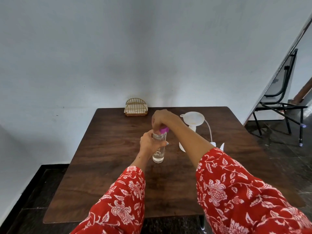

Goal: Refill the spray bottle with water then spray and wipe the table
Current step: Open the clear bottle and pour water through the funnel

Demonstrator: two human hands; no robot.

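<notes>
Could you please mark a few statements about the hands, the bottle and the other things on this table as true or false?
1. The left hand grips the clear glass bottle around its body. True.
2. The right hand rests flat on the dark wooden table. False: it is at the purple cap on top of the bottle.
3. The white plastic funnel sits in the bottle's neck. False: it stands on the table behind the right forearm.
4. The gold wire napkin holder stands at the table's far edge. True.
</notes>
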